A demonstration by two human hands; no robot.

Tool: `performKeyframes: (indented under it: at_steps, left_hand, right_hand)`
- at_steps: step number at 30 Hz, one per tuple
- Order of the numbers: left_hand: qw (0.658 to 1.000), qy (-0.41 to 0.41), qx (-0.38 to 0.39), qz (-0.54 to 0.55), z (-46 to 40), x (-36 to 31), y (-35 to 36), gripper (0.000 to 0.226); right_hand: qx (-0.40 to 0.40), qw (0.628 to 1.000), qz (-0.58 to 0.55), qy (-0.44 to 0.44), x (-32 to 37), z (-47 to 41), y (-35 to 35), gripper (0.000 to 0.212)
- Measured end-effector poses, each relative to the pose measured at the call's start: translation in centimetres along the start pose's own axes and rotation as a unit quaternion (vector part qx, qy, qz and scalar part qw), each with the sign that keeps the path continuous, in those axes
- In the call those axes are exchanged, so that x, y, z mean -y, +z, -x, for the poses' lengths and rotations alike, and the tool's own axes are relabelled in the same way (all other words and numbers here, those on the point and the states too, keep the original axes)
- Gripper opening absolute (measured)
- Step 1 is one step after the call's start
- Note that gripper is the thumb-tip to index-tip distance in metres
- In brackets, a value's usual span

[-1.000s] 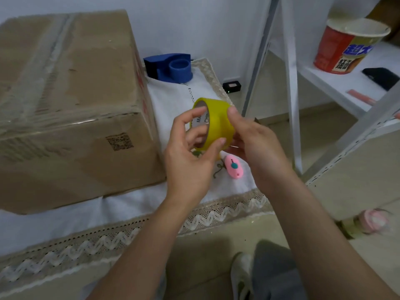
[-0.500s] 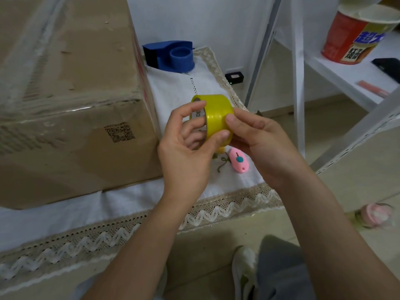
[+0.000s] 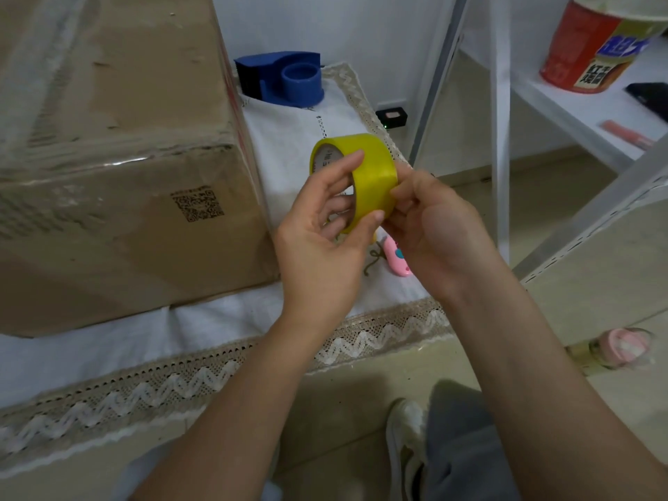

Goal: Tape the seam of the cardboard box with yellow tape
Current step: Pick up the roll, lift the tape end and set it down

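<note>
A roll of yellow tape [image 3: 372, 171] is held up over the table's right part, between both hands. My left hand [image 3: 321, 244] grips the roll, thumb on its outer band and fingers through the core. My right hand [image 3: 433, 229] touches the roll's right side with its fingertips pinched on the yellow band. The large cardboard box [image 3: 115, 146] stands at the left on the white cloth, its top covered with clear tape; it is apart from the roll.
A blue tape dispenser [image 3: 285, 79] sits behind the box's right side. A pink utility knife [image 3: 395, 260] lies on the cloth under my hands. A white shelf [image 3: 564, 103] at the right holds a red noodle cup [image 3: 596, 45]. The lace-edged table [image 3: 217, 359] ends near me.
The roll and both hands stay close together over the table. My right fingertips have slid lower along the roll's right side, and my left fingers have shifted on it.
</note>
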State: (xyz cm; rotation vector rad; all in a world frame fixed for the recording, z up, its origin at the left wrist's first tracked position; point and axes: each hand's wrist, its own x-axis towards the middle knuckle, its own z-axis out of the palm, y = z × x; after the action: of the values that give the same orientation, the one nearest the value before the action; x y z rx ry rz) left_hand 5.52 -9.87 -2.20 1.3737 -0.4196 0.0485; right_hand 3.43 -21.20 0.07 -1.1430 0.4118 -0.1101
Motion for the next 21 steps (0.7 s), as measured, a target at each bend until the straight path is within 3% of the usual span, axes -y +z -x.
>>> performKeyframes:
  at_steps: [8,10,13,19,21]
  left_hand:
    - [1.0,0.004,-0.009,-0.008,-0.13,-0.36,0.06,0.063]
    - [1.0,-0.006,-0.012,-0.013,-0.3,-0.3,-0.12,0.066]
    - [1.0,-0.018,-0.012,-0.017,-0.45,-0.27,-0.3,0.072]
    - [0.999,-0.01,-0.001,-0.042,-0.33,-0.37,-0.29,0.067]
    - [0.999,-0.008,-0.001,-0.05,-0.42,-0.33,-0.33,0.065]
  right_hand:
    - [0.042,0.998,-0.03,-0.032,0.01,0.33,0.39,0.067]
    - [0.066,0.997,-0.031,-0.03,0.17,0.41,0.56,0.058]
    - [0.038,0.999,-0.023,-0.024,0.2,0.37,0.76,0.032]
    - [0.031,0.999,-0.012,-0.033,-0.16,0.11,0.61,0.023]
    - [0.039,0.998,-0.018,-0.039,-0.17,0.07,0.54,0.03]
